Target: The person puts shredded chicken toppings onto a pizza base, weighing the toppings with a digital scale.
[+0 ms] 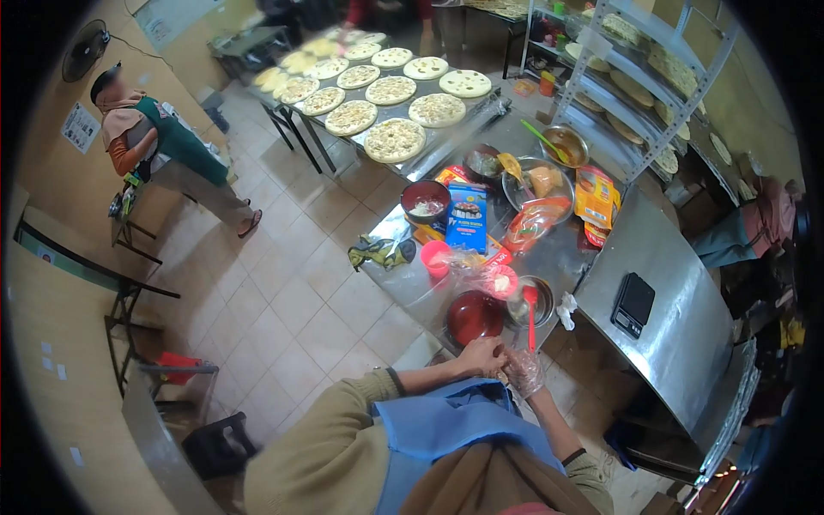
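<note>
My left hand (pixel 482 356) is bare, its fingers closed together in front of my blue apron (pixel 463 421). Against it is my right hand (pixel 524 371) in a clear plastic glove, with fingers curled in. Anything held between them is too small to make out. Just beyond the hands, a dark red bowl (pixel 475 317) stands at the table's near edge. A red spatula (pixel 531 313) leans in a metal bowl (pixel 518 302), its handle close to my gloved hand. Behind these sit a pink cup (pixel 435 258) and a pink bowl (pixel 499 281).
Topped round pizza bases (pixel 395 140) cover the far table. A blue box (pixel 466 219), food packets (pixel 596 202) and a large metal bowl (pixel 566 190) crowd the worktable. At right, a black scale (pixel 633 304) rests on a steel table (pixel 669 257). A person in a green apron (pixel 180 137) stands left.
</note>
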Available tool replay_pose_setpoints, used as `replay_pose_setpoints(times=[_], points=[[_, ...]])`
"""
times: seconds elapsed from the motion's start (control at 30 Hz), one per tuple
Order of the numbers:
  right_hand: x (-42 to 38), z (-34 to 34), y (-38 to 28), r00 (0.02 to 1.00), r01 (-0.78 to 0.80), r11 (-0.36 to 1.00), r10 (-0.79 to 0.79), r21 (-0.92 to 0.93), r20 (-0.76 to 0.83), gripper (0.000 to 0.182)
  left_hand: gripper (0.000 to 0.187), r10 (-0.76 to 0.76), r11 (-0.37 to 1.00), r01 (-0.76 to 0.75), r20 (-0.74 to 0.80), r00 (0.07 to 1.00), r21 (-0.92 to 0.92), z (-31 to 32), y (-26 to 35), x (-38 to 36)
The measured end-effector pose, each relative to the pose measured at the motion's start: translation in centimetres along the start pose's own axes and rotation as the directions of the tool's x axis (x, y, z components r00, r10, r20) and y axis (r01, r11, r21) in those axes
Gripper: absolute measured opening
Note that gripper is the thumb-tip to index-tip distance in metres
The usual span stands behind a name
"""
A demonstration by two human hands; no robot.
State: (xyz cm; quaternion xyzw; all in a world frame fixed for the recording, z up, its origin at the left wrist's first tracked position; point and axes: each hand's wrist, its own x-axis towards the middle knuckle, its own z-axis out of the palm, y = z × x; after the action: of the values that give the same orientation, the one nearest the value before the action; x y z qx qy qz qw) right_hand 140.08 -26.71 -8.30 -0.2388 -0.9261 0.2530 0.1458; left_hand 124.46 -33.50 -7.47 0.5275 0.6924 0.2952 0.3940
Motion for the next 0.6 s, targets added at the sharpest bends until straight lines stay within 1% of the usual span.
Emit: replay_pose_setpoints(times=[0.03,0.07,0.1,0.13,0.17,0.2,0.27,0.3,0.33,0.37,0.43,0.47,0.5,0.6], points=[[-0.2,0.2,-0.1,0.999,0.005,1.0,-0.004,0.018,-0.055,0.012,0.028,-0.01,1.0,0.01,-0.001,1.0,-0.016,-0.1,0.0,0.0],[0.0,0.0,-0.7,0.995,-0.095,0.994,0.096,0.047,-0.03,0.013,0.028,-0.021,0.999,0.021,-0.001,1.0,-0.032,-0.1,0.1,0.0],[0.4,-0.5,-1.6,0.98,-0.198,0.977,0.198,0.074,-0.001,0.014,0.028,-0.04,0.995,0.039,-0.003,0.999,-0.089,0.0,-0.2,0.1],[0.1,-0.7,-2.3,0.952,-0.305,0.947,0.303,0.097,0.033,0.015,0.028,0.032,0.997,-0.034,-0.027,0.999,-0.066,0.1,-0.6,0.1],[-0.7,0.6,-1.9,0.937,-0.314,0.936,0.332,0.156,-0.11,0.015,0.028,0.006,0.997,-0.008,-0.025,1.0,-0.078,-0.2,-0.4,0.0],[-1.2,0.6,-2.4,0.911,-0.373,0.911,0.396,0.179,-0.119,0.016,0.029,-0.021,0.995,0.02,-0.017,1.0,-0.095,-0.3,0.0,-0.1],[-0.8,0.6,-2.8,0.847,-0.484,0.846,0.517,0.222,-0.124,0.017,0.031,-0.016,0.99,0.015,-0.006,1.0,-0.14,-0.1,-0.7,0.0],[-1.0,0.5,-2.9,0.834,-0.509,0.834,0.539,0.214,-0.115,0.018,0.033,0.003,0.989,0.002,0.029,1.0,-0.149,-0.1,-1.1,0.0],[-1.0,0.4,-2.9,0.825,-0.528,0.824,0.555,0.205,-0.106,0.018,0.035,0.02,0.987,-0.011,0.057,0.998,-0.158,-0.1,-1.5,0.0],[-1.0,0.3,-2.8,0.818,-0.541,0.818,0.566,0.197,-0.101,0.019,0.041,0.013,0.993,0.0,0.107,0.994,-0.119,-0.7,-0.8,-0.5],[-1.4,0.3,-2.8,0.884,-0.429,0.891,0.448,0.15,-0.131,0.019,0.044,0.148,0.989,-0.149,0.073,0.986,-0.003,1.1,-3.2,-0.4],[-1.7,0.2,-2.6,0.913,-0.365,0.923,0.381,0.124,-0.147,0.019,0.045,0.22,0.973,-0.223,0.058,0.974,0.058,1.1,-3.2,-0.5],[-1.9,0.7,-2.3,0.931,-0.279,0.956,0.292,0.089,-0.22,0.02,0.045,0.195,0.979,-0.2,0.086,0.977,0.051,1.3,-3.1,-0.6],[-1.6,-0.1,-2.9,0.929,-0.318,0.941,0.333,0.111,-0.161,0.022,0.04,0.082,0.995,-0.073,0.119,0.989,-0.073,1.4,-2.4,-0.9]])
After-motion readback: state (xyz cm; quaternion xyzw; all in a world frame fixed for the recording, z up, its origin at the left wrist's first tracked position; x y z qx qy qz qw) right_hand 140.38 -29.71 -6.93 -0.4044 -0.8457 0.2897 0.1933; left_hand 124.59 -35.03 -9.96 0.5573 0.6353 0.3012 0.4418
